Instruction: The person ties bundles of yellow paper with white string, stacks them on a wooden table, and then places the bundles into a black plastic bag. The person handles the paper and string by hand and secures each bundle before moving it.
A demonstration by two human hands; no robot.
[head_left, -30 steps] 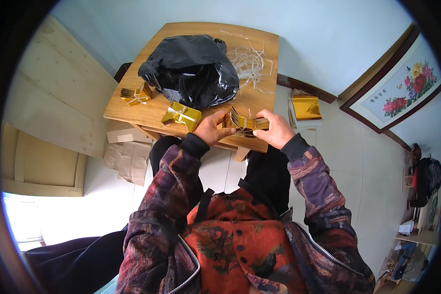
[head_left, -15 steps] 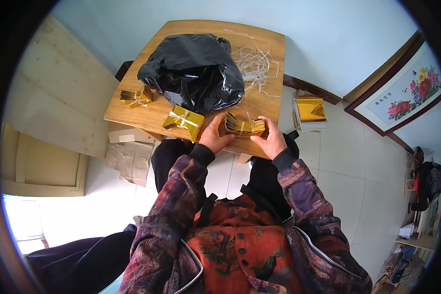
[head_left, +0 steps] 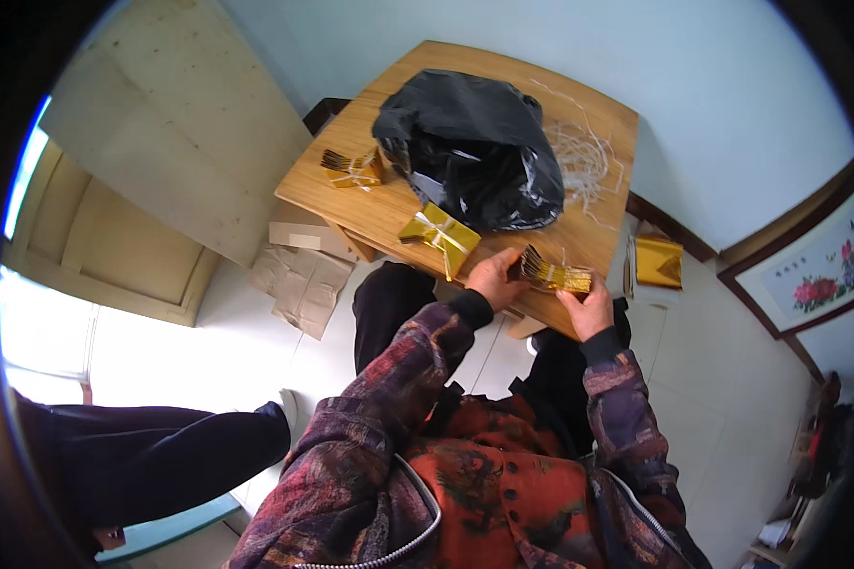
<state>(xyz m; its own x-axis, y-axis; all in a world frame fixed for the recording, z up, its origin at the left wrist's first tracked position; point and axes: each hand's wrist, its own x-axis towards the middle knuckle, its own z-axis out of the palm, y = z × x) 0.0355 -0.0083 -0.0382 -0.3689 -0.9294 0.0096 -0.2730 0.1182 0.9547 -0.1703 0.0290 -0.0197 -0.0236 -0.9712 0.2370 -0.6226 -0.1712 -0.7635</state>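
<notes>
At the table's near edge, a bundle of folded gold paper (head_left: pixel 554 274) stands between my two hands, its layered ends fanned out. My left hand (head_left: pixel 493 281) grips its left end, with the fingers partly hidden behind it. The right end is held by my right hand (head_left: pixel 590 307), thumb in front. Just left of my left hand lies a flat gold packet (head_left: pixel 451 243) tied crosswise with white string. Farther left is another tied gold bundle (head_left: pixel 355 171) with dark fanned ends.
A black plastic bag (head_left: pixel 465 133) fills the middle of the wooden table (head_left: pixel 417 66). Loose white strings (head_left: pixel 579 156) lie to its right. On the floor are a stack of gold sheets (head_left: pixel 658 262) and flattened brown cardboard (head_left: pixel 304 284). Another person's dark-trousered leg (head_left: pixel 171 455) shows at lower left.
The view has turned, so the table and its things sit farther right in the picture. Both hands still hold the gold bundle, which is now tilted slightly.
</notes>
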